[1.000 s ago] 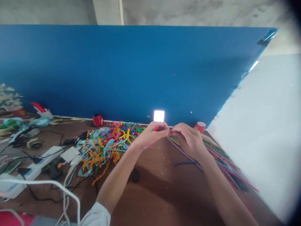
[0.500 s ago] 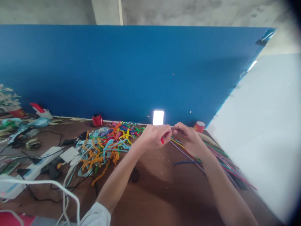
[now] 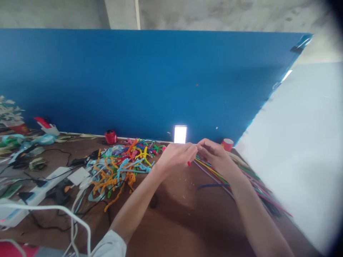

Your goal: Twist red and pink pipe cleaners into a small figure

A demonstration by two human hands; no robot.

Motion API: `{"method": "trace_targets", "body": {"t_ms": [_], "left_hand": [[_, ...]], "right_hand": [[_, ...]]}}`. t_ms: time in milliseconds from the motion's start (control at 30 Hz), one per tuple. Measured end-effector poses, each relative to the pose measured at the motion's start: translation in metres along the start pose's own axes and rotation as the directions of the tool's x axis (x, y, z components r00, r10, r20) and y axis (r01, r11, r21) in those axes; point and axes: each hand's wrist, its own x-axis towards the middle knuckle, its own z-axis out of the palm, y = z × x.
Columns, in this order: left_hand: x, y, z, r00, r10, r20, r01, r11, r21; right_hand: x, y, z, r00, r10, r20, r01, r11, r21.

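My left hand [image 3: 177, 156] is closed, knuckles up, around a red pipe cleaner [image 3: 189, 163]. Only a short red end pokes out below the fingers; the rest is hidden. Against its fingertips my right hand [image 3: 214, 152] pinches with thumb and forefinger, and what lies in that pinch is too small to make out. Both hands are held above the brown table [image 3: 184, 221]. Left of them spreads a heap of bent, twisted pipe cleaners [image 3: 131, 160] in many colours. Under and beside my right forearm lies a bundle of long straight pipe cleaners [image 3: 264, 192].
A bright lit panel [image 3: 180, 134] stands behind my hands, before the blue partition [image 3: 150, 82]. A red can-like object [image 3: 110, 137] and a red cup [image 3: 227, 144] stand along it. At left lie a white power strip [image 3: 50, 182], cables and a glue gun [image 3: 60, 191].
My left hand has shifted slightly right and rolled over, its fingers more hidden. The red end has moved a little right and down. My right hand keeps nearly the same place.
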Motion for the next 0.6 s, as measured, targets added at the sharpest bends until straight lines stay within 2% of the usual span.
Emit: {"method": "trace_targets", "body": {"t_ms": [67,167,433,600], "left_hand": [[-0.0019,-0.0047,0.0040,0.999,-0.046,0.012,0.046,0.999,-0.010],[-0.0026,-0.0085,0.0062,0.997,-0.076,0.033,0.077,0.997,-0.031],[0.0034,-0.0044,0.0046,0.983,-0.180,0.042,0.184,0.974,-0.129],[0.0057,-0.0041,0.0003,0.953,-0.293,0.081,0.302,0.886,-0.351]], "right_hand": [[0.0020,0.0034,0.0052,0.993,-0.088,-0.074,0.074,0.981,-0.178],[0.0044,0.0063,0.0110,0.981,-0.170,-0.092,0.124,0.920,-0.372],[0.0037,0.0058,0.0092,0.975,-0.186,-0.119,0.112,0.881,-0.459],[0.0024,0.0042,0.0097,0.967,-0.195,-0.166,0.106,0.895,-0.433]]}}
